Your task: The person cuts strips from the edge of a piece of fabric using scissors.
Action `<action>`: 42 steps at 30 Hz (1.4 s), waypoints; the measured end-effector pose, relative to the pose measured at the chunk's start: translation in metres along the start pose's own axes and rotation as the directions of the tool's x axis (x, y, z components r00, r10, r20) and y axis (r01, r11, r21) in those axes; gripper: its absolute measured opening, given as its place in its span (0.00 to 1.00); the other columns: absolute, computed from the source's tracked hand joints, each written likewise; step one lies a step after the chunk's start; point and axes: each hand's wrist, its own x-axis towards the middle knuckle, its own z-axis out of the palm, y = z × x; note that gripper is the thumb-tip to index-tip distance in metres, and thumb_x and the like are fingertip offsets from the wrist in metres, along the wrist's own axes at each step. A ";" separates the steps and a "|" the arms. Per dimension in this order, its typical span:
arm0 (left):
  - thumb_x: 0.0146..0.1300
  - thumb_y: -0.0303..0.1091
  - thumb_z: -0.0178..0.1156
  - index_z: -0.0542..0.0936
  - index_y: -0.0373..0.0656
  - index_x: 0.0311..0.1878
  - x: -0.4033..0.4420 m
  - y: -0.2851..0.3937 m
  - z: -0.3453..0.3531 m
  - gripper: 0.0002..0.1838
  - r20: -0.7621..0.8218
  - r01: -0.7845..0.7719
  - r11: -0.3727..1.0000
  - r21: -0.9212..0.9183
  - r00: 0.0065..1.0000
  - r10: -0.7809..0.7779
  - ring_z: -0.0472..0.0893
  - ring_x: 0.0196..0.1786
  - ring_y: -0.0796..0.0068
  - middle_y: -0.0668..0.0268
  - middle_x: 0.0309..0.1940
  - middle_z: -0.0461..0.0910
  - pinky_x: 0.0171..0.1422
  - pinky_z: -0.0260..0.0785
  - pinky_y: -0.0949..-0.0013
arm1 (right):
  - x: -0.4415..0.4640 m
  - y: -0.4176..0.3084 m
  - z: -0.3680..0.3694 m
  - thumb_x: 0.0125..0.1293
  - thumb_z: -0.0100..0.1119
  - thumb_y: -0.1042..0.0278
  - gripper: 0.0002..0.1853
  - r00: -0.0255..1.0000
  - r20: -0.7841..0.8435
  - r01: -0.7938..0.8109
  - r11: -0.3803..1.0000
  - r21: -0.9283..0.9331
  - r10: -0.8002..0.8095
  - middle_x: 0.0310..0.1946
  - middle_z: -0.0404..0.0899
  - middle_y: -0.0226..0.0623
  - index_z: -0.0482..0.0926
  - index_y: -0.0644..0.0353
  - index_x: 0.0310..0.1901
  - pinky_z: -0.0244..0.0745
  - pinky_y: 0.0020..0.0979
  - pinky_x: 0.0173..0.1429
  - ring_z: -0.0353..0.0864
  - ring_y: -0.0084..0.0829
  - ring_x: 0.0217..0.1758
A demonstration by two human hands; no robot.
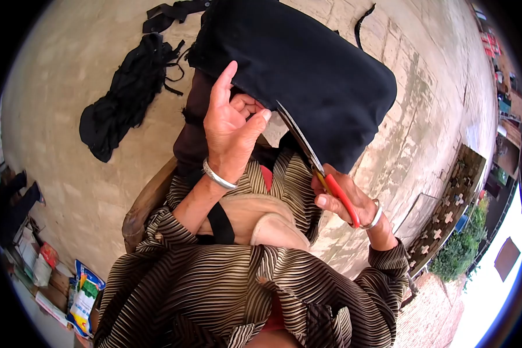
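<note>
Striped shirt (191, 284) lies nearest, right hand (347, 194) gripping scissors (298, 138), bag (85, 303) lettering illegible

Seen from above, a person (214, 275) has both arms bent and extended in front. The left hand (232, 124) is the farther forward, with part of its palm side showing. Its index finger (222, 85) is nearly straight, aimed away from the body, while the other fingers (245, 104) curl inward. The left thumb (255, 126) slants forward and to the right, its tip near theirs. The bare left forearm (196, 206) runs diagonally forward and inward. The right hand (349, 194) sits closer in and farther right, closed in a grip, its thumb (332, 203) angled inward toward the left.
</note>
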 end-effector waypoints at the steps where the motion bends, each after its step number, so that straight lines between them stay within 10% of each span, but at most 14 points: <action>1: 0.56 0.11 0.56 0.54 0.33 0.73 0.001 -0.001 0.001 0.41 0.003 -0.015 1.000 0.005 1.000 0.015 0.75 0.50 0.76 0.57 0.64 0.64 0.61 0.70 0.72 | -0.001 -0.001 -0.001 0.61 0.64 0.37 0.33 1.000 0.008 0.003 1.000 0.010 -0.003 0.23 0.63 0.36 0.65 0.66 0.32 0.65 0.32 0.35 0.65 0.29 0.29; 29: 0.54 0.09 0.56 0.53 0.36 0.74 -0.003 0.005 0.005 0.42 0.013 0.009 0.999 -0.039 1.000 -0.009 0.75 0.46 0.82 0.63 0.59 0.66 0.54 0.71 0.78 | 0.042 -0.012 -0.012 0.61 0.62 0.36 0.33 0.996 0.089 0.033 0.961 -0.274 -0.009 0.26 0.61 0.37 0.66 0.66 0.31 0.63 0.34 0.36 0.61 0.30 0.29; 32: 0.54 0.08 0.55 0.53 0.37 0.74 -0.003 0.005 0.004 0.43 0.000 0.018 0.999 -0.036 1.000 -0.018 0.75 0.46 0.82 0.63 0.59 0.66 0.54 0.71 0.78 | 0.045 -0.013 -0.011 0.63 0.61 0.38 0.32 0.998 0.016 0.060 0.942 -0.330 -0.058 0.14 0.63 0.46 0.64 0.66 0.30 0.67 0.41 0.29 0.72 0.48 0.20; 34: 0.54 0.08 0.55 0.53 0.37 0.74 -0.003 0.006 0.002 0.43 0.011 0.021 0.999 -0.038 1.000 -0.020 0.75 0.47 0.81 0.62 0.60 0.65 0.55 0.71 0.77 | 0.043 -0.015 -0.009 0.65 0.59 0.40 0.32 0.999 -0.039 0.019 0.932 -0.363 -0.035 0.16 0.56 0.32 0.64 0.66 0.27 0.57 0.35 0.26 0.54 0.29 0.22; 38: 0.54 0.09 0.55 0.50 0.37 0.75 -0.004 0.005 0.002 0.45 0.017 0.025 0.999 -0.039 1.000 -0.025 0.76 0.48 0.81 0.61 0.62 0.65 0.55 0.71 0.77 | 0.042 -0.023 -0.010 0.67 0.58 0.41 0.31 0.998 -0.053 0.017 0.935 -0.353 -0.038 0.15 0.55 0.31 0.64 0.66 0.26 0.57 0.35 0.25 0.53 0.28 0.21; 40: 0.54 0.09 0.55 0.49 0.38 0.75 -0.002 0.006 0.002 0.45 0.010 0.026 0.999 -0.038 1.000 -0.025 0.76 0.49 0.80 0.60 0.62 0.64 0.55 0.71 0.77 | 0.042 -0.024 -0.013 0.64 0.61 0.42 0.31 1.000 -0.002 0.009 0.955 -0.295 -0.010 0.14 0.63 0.47 0.65 0.67 0.28 0.66 0.39 0.27 0.73 0.46 0.20; 42: 0.54 0.09 0.54 0.48 0.38 0.76 -0.002 0.007 0.002 0.46 0.005 0.027 0.999 -0.036 1.000 -0.027 0.76 0.49 0.80 0.60 0.63 0.64 0.55 0.71 0.76 | 0.043 -0.018 -0.013 0.63 0.62 0.40 0.32 0.997 0.055 0.064 0.958 -0.281 -0.050 0.14 0.62 0.45 0.65 0.67 0.29 0.66 0.38 0.27 0.72 0.43 0.19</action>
